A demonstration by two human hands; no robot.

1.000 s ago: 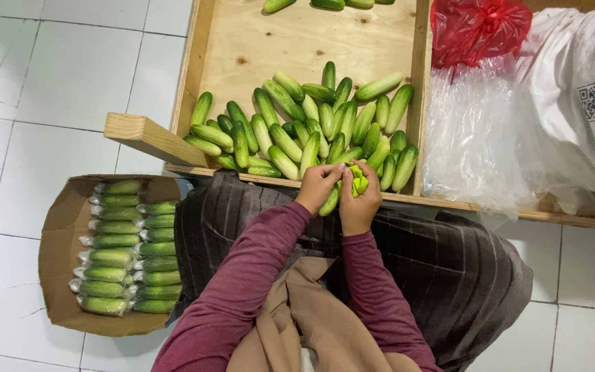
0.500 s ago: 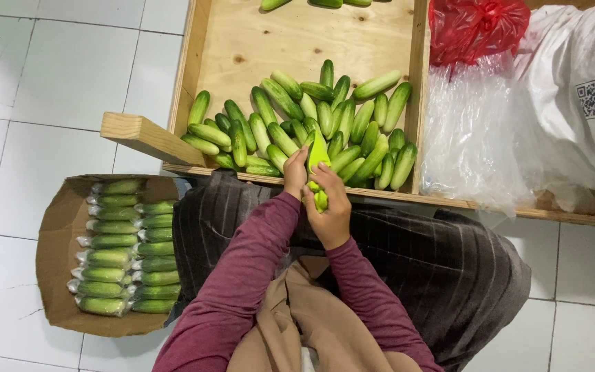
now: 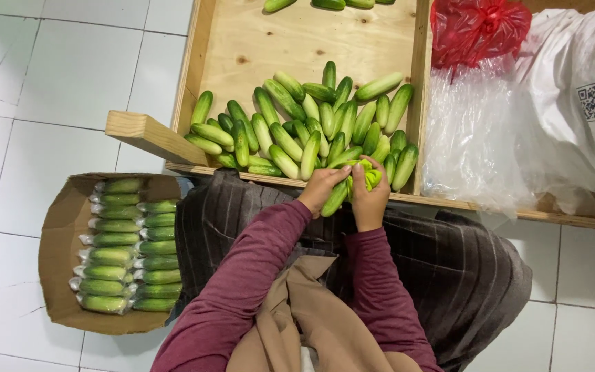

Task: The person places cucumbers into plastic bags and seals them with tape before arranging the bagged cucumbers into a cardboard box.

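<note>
Fingers of both hands meet on one cucumber [image 3: 335, 198] at the near edge of the wooden crate [image 3: 418, 103]. Left hand [image 3: 321, 187] closes round the cucumber's middle, thumb on top; right hand [image 3: 368, 200] pinches bunched green film [image 3: 368, 176] at the upper end of the cucumber. Both are closed and holding, no open fingers.

Step looks like wrapping: film being drawn over the tip while the lower end pokes out toward the lap. Next move probably calls for pulling the film down the length while the left hand turns or steadies the cucumber; a loose grip risks it slipping.

Just beyond the fingers lies the loose pile of cucumbers [image 3: 304, 124], unwrapped, touching each other. Right of the hands, clear plastic bags [image 3: 476, 138] and a red bag [image 3: 476, 27]. Well left, down on the tiled floor [image 3: 49, 76], a cardboard box [image 3: 60, 227] with wrapped cucumbers [image 3: 132, 248] in two neat rows.
</note>
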